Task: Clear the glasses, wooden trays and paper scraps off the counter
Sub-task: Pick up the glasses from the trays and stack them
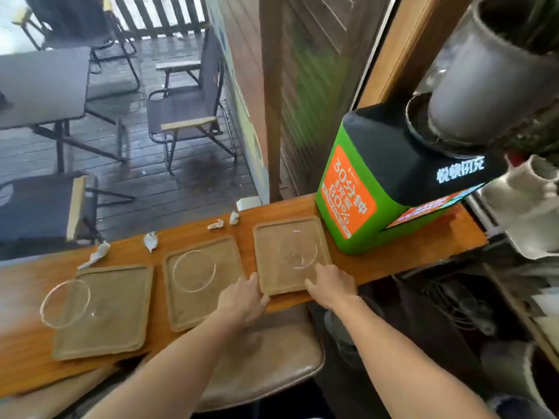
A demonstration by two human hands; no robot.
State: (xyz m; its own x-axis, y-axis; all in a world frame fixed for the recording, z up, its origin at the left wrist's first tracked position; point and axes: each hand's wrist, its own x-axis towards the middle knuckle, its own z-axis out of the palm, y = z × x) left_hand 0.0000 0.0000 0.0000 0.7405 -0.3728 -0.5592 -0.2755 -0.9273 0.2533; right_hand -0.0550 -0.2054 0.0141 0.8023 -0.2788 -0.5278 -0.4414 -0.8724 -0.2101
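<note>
Three wooden trays (199, 282) on counter (378, 264), a glass (298, 249) on each. Left hand (242, 300) and right hand (331, 285), both spread, grip rightmost tray's near edge. Paper scraps (150, 241) beyond the left hand. Next likely: lift level, glass could slide.

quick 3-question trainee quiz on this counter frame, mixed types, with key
1. How many wooden trays sit on the counter?
2. True or false: both hands touch the left tray.
3. Beside the right tray stands: A) a kettle B) a green and black box C) a laptop

Key:
1. Three.
2. False: the left hand and right hand are at the right tray.
3. B, the green and black box.
</note>
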